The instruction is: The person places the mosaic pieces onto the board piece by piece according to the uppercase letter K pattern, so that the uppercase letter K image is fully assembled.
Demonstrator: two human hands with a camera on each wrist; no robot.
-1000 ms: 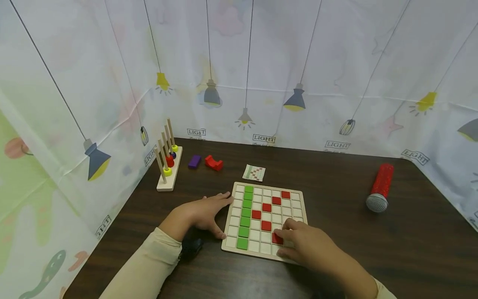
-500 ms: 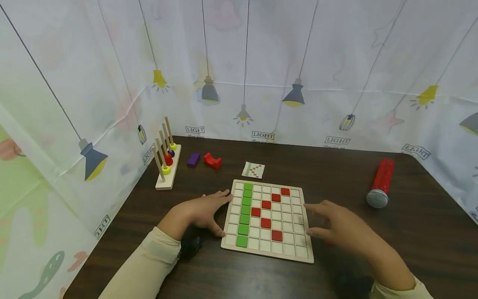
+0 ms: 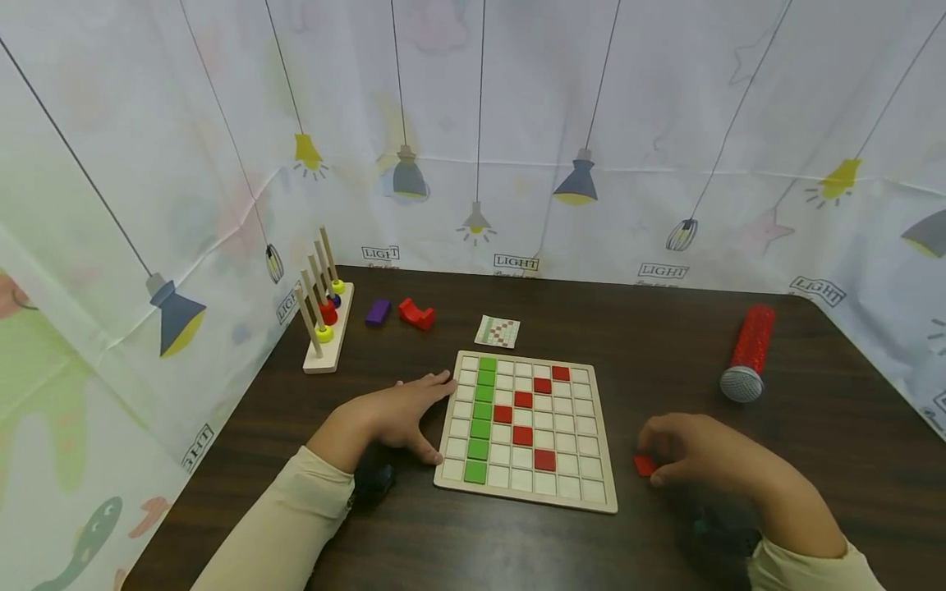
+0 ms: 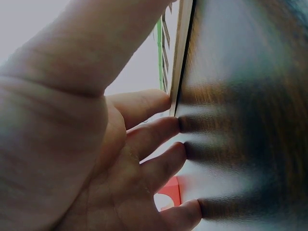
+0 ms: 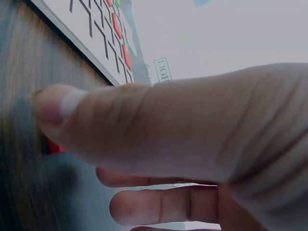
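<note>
A square wooden board (image 3: 602,472) divided into a grid of white cells lies on the dark table. It bears a column of green tiles (image 3: 480,409) and red tiles (image 3: 522,436) in a bent diagonal. My left hand (image 3: 388,417) is spread along the board's left edge, thumb and fingertips touching it. To the right of the board, a loose red tile (image 3: 645,465) lies on the table. My right hand (image 3: 705,455) is bent over that tile, thumb apart from the fingers. In the right wrist view the thumb (image 5: 144,125) hides most of the red tile (image 5: 56,147).
Behind the board lies a small pattern card (image 3: 498,332). At the back left are a peg stand (image 3: 330,332) with coloured rings, a purple block (image 3: 378,312) and a red curved block (image 3: 417,314). A red microphone (image 3: 748,353) lies at the right.
My right hand has left the red tile in the board's lower part and moved right, off the board, to the loose red tile. The left hand stays at the left edge.
</note>
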